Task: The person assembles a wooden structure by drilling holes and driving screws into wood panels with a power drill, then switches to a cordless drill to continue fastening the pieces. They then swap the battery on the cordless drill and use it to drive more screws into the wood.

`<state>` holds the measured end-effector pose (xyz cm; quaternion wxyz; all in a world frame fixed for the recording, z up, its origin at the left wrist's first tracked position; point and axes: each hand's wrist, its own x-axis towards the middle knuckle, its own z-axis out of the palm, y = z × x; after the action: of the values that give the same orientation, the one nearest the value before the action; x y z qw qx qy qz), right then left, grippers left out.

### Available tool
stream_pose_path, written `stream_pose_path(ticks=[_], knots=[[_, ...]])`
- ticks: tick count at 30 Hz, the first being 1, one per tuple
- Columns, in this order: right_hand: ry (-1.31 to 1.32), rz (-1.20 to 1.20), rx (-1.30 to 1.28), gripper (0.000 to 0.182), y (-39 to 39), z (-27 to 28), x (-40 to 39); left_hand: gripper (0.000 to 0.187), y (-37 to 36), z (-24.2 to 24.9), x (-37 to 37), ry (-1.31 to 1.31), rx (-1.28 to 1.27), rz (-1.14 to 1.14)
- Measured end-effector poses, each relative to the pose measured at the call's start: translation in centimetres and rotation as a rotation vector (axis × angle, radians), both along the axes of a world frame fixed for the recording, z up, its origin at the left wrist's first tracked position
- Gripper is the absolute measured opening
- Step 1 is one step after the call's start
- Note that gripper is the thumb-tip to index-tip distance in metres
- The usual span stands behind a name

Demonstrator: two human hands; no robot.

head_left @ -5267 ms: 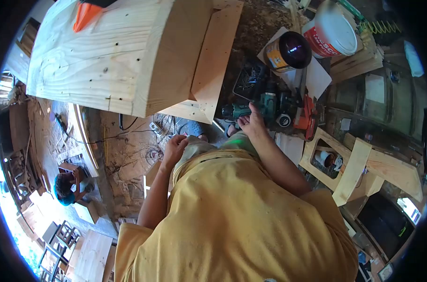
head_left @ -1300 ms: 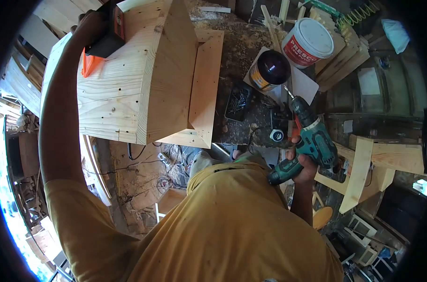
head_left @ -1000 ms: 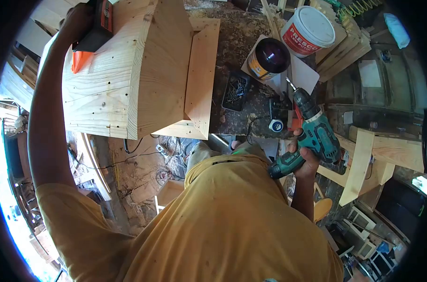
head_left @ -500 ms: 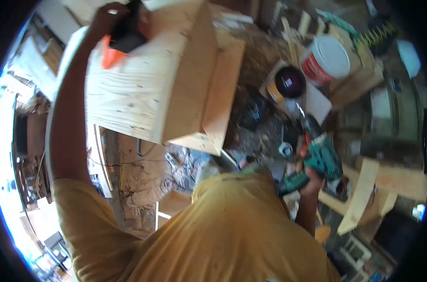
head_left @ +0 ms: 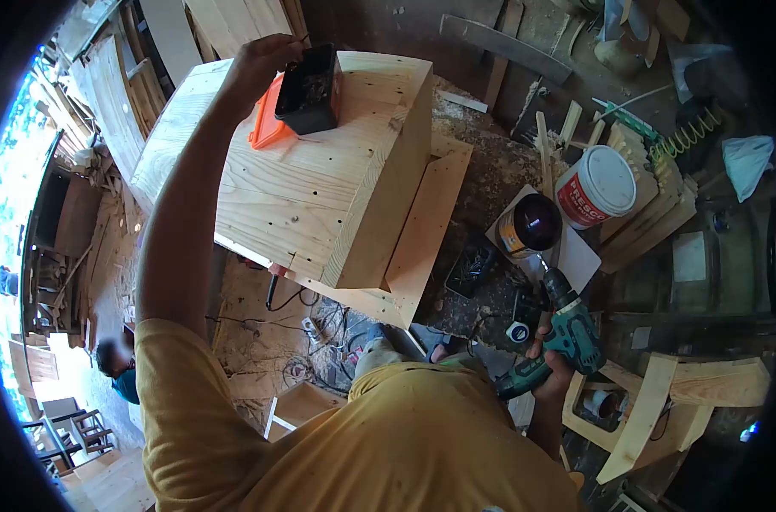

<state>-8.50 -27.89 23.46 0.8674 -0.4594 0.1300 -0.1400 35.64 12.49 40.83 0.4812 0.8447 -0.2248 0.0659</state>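
Observation:
My left hand (head_left: 268, 61) is at the rim of a black plastic box (head_left: 307, 115), its fingers pinched together with a thin dark bit showing at their tips, too small to name. Small dark pieces lie inside the box. An orange lid (head_left: 270, 128) lies beside and partly under it, on the pale wooden panel of a large box-shaped piece (head_left: 277, 188) dotted with screw holes. Low on the right, my right hand (head_left: 555, 375) grips the handle of a green and black cordless drill (head_left: 573, 334). Its bit points up and left, near a round dark-topped container (head_left: 525, 226).
A white and red bucket (head_left: 597, 188) stands on the cluttered dark bench, beside stacked wood offcuts (head_left: 653, 213). A small black tray of screws or nails (head_left: 471, 266) sits nearer. Cables (head_left: 320, 341) lie on the floor. Another person (head_left: 123, 371) is far left.
The view has shifted and sharpened, so the wooden piece sits lower. The black box, blurred and tilted under my left hand before, now stands on the panel. The drill stays in my right hand.

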Motion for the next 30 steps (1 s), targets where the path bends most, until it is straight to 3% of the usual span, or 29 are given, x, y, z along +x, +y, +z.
stream_pose_path(ticks=[2, 8, 11, 13, 16, 17, 19, 20, 22, 23, 24, 26, 27, 28, 29, 30], knots=[[0.01, -0.008, 0.009, 0.064, 0.0, -0.6, -0.4, 0.031, 0.4, -0.3, 0.4, 0.059, -0.055, -0.096], [0.022, -0.008, 0.007, 0.064, 0.2, -1.1, -0.8, 0.028, 0.2, -1.7, 1.4, 0.011, 0.004, -0.033], [0.024, -0.005, -0.024, 0.064, 0.7, -0.7, -0.7, 0.028, -0.1, -1.5, 0.3, 0.005, -0.088, -0.03], [0.025, 0.018, -0.078, 0.063, 0.7, -0.2, -0.7, 0.028, 1.8, -1.0, 0.9, -0.084, 0.01, -0.248], [0.113, 0.053, -0.128, 0.06, -0.1, -1.0, -1.7, 0.02, 0.6, 1.9, -4.3, -0.285, 0.17, 0.054], [0.124, 0.078, -0.173, 0.059, 0.2, -0.6, -1.3, 0.015, -0.8, 2.5, -8.2, -0.177, 0.111, 0.274], [0.194, 0.164, -0.232, 0.057, 1.0, -0.2, -1.2, 0.029, 9.6, -1.6, -7.6, -0.532, 0.395, 0.203], [0.212, 0.211, -0.258, 0.056, 1.6, -0.4, -0.9, 0.031, 9.7, -2.5, -11.3, -0.244, 0.038, 0.176], [0.335, 0.323, -0.383, 0.053, 2.4, -1.2, -0.5, 0.041, 9.9, -4.4, -18.7, 0.164, -1.042, 0.171], [0.389, 0.377, -0.45, 0.053, 2.8, -1.7, -0.1, 0.035, 13.5, -8.3, -21.5, 0.302, -1.118, -0.248], [0.447, 0.431, -0.393, 0.05, 3.4, -2.3, 0.3, 0.025, 14.4, -11.7, -24.7, 0.336, -1.223, -0.054], [0.461, 0.534, -0.508, 0.044, 4.4, -3.6, 1.5, 0.006, 12.5, -17.5, -30.5, 0.527, -1.405, 0.127], [0.468, 0.589, -0.568, 0.041, 5.0, -4.1, 2.0, 0.005, 11.3, -20.1, -32.8, 0.607, -1.456, 0.191], [0.47, 0.617, -0.634, 0.04, 5.6, -4.5, 2.5, 0.004, 9.7, -22.6, -34.9, 0.612, -1.243, 0.325], [0.5, 0.647, -0.655, 0.04, 6.1, -4.6, 3.0, 0.005, 8.5, -25.7, -37.1, 0.773, -1.4, 0.499], [0.529, 0.676, -0.674, 0.039, 6.7, -4.8, 3.4, 0.01, 8.2, -29.6, -39.3, 0.89, -1.288, 0.447]])
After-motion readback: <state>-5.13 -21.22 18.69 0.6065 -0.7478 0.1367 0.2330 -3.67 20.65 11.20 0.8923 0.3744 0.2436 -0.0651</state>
